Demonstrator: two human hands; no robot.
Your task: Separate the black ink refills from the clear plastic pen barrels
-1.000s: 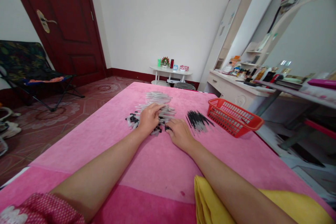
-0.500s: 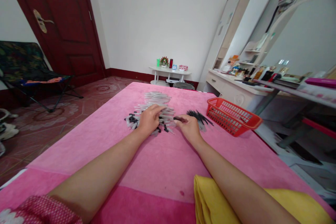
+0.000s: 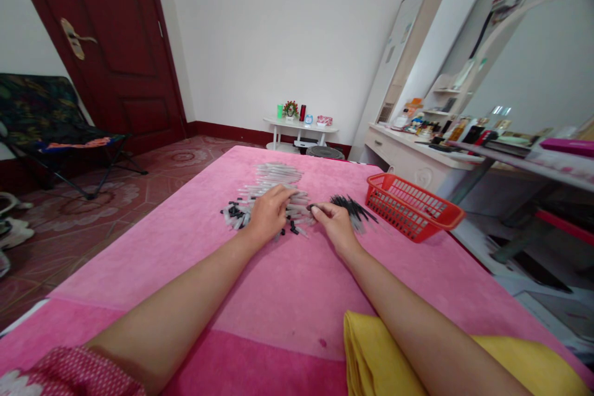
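Observation:
A heap of clear pen tubes (image 3: 273,182) with small black caps (image 3: 232,209) lies on the pink cloth (image 3: 278,284). My left hand (image 3: 266,213) rests on that heap with its fingers curled over the tubes. My right hand (image 3: 335,221) sits just right of the heap, fingers pinched on a small black piece at their tips. A bundle of thin black refills (image 3: 355,206) lies right behind my right hand.
A red plastic basket (image 3: 411,205) stands to the right of the refills. A yellow cloth (image 3: 464,359) covers the near right corner. Beyond are a dressing table (image 3: 417,154), a small white side table (image 3: 301,127), a folding chair (image 3: 51,130) and a dark red door (image 3: 102,43).
My right hand moved from the heap's near edge rightward and away, to the black refills, and now pinches a black piece. My left hand stayed on the tubes.

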